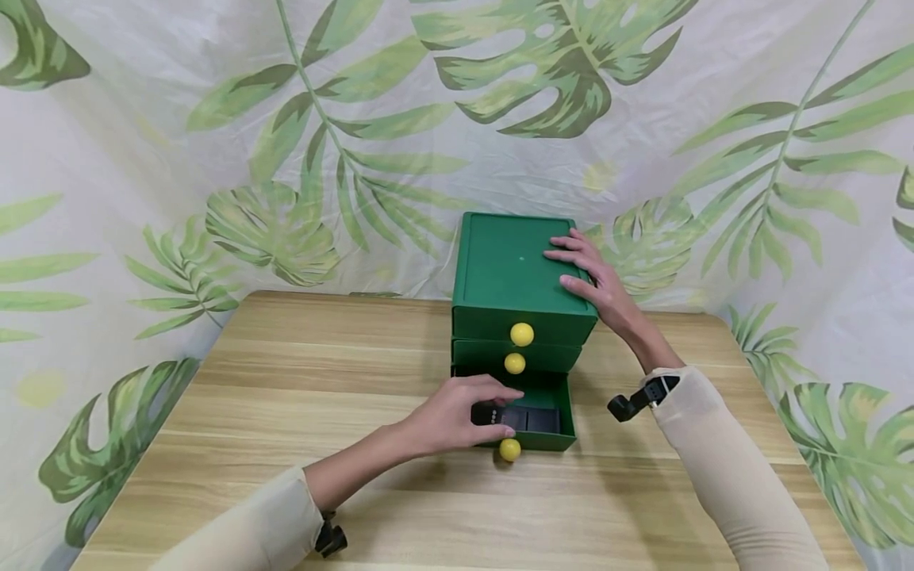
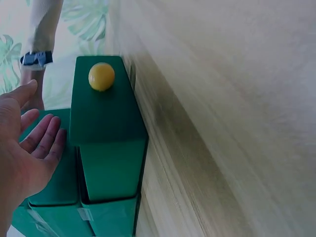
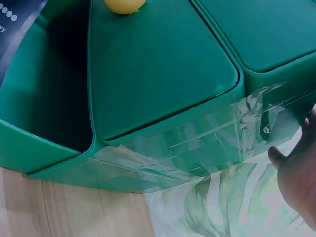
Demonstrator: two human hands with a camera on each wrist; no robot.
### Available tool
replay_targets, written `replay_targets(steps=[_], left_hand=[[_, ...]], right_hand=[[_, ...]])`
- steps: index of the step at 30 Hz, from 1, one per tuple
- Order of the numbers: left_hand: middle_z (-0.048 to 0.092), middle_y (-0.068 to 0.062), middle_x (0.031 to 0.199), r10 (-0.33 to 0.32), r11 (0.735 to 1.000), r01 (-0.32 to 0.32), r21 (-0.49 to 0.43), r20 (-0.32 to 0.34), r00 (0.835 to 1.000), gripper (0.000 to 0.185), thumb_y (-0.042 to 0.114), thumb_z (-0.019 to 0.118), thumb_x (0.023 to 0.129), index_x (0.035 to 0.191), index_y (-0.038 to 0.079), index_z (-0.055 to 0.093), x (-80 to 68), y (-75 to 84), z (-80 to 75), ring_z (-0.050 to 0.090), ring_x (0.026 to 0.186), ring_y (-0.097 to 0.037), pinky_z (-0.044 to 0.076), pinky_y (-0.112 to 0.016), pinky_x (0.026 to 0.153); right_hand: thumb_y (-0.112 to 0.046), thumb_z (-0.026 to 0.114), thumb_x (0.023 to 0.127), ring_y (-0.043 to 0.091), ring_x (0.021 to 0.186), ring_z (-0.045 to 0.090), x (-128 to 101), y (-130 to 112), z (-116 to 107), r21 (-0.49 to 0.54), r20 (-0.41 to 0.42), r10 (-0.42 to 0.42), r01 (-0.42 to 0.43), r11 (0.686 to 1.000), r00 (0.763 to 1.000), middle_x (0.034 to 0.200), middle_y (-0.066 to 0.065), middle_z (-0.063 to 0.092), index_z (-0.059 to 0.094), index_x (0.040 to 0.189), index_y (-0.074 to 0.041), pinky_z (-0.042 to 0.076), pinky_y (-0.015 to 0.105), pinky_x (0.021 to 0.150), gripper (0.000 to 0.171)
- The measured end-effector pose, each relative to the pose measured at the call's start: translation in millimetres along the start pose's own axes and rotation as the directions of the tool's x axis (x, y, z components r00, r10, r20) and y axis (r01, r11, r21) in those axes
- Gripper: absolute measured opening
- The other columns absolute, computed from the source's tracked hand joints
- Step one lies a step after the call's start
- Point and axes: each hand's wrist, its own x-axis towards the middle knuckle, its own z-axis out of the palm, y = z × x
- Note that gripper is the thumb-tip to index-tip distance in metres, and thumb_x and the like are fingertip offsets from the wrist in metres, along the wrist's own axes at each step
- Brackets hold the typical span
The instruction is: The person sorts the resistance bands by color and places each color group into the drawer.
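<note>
A green three-drawer cabinet (image 1: 521,262) with yellow ball knobs stands on the table, its bottom drawer (image 1: 570,408) pulled out. In that drawer lies a dark, flat item (image 1: 543,420) with small white dots and lettering; its printed end (image 3: 12,24) shows in the right wrist view. My left hand (image 1: 457,416) reaches over the drawer's left side, thumb and forefinger apart around the item's left end. In the left wrist view the left hand's (image 2: 32,143) fingers look relaxed. My right hand (image 1: 596,277) rests with spread fingers on the cabinet's top right edge.
The cabinet stands toward the back of the wood-grain table (image 1: 343,381). Behind it hangs a leaf-patterned cloth (image 1: 385,159). Clear tape (image 3: 197,153) runs along the cabinet's side. The middle drawer (image 1: 478,355) and the top one are closed. Dark straps with cameras (image 1: 643,396) sit at both wrists.
</note>
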Motion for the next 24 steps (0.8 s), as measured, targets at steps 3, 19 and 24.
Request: replay_targets(steps=[3,19,24], left_hand=[[0.065,0.009,0.113,0.009,1.000,-0.008,-0.014,0.038,0.999,0.046,0.041,0.072,0.088,0.128,0.020,0.064,-5.5,5.5,1.2,0.063,0.098,-0.013,0.056,-0.028,0.080],[0.067,0.004,0.109,0.068,0.997,-0.071,0.035,0.090,0.994,0.044,0.039,0.071,0.089,0.128,0.019,0.064,-25.1,28.2,10.5,0.057,0.093,-0.003,0.050,-0.013,0.080],[0.067,0.002,0.110,-0.046,0.998,0.050,-0.033,0.115,0.992,0.045,0.041,0.071,0.089,0.128,0.019,0.064,-31.4,29.9,15.8,0.059,0.091,0.000,0.052,-0.013,0.077]], right_hand=[[-0.001,0.050,0.094,0.042,0.148,0.005,0,0,0,0.000,-0.001,-0.001,0.001,1.000,1.000,0.149,0.028,0.034,0.053,0.134,0.009,0.002,0.061,0.116,0.041],[-0.002,0.050,0.094,0.042,0.148,0.005,0,1,0,0.001,-0.010,-0.002,0.002,1.000,1.000,0.149,0.028,0.034,0.053,0.134,0.008,0.003,0.062,0.116,0.041],[-0.002,0.050,0.094,0.043,0.147,0.006,0,1,0,-0.003,-0.008,-0.012,0.012,1.000,1.000,0.149,0.029,0.034,0.053,0.133,0.008,0.003,0.062,0.116,0.041]])
